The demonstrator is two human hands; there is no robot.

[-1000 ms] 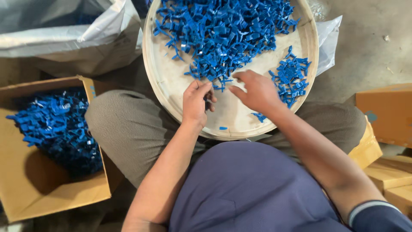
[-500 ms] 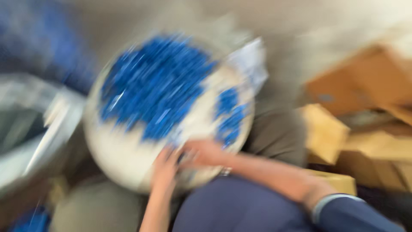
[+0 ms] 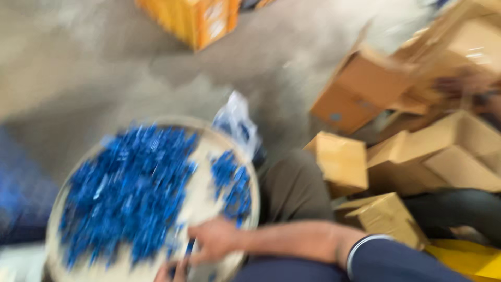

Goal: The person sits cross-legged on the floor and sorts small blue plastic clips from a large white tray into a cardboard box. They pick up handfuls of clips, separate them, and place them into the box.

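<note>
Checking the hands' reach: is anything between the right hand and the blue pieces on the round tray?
Nothing visible. The right hand already rests on the round tray beside the blue pieces; the frame is blurred.

- Concrete floor (image 3: pixel 130 68): grey, blurred by camera motion.
- Orange carton (image 3: pixel 190 18): stands on the floor at top.
- Brown cardboard boxes (image 3: pixel 360 91): heaped on the floor at right.
- Clear plastic bag (image 3: pixel 237 122): beside the tray rim.
</note>
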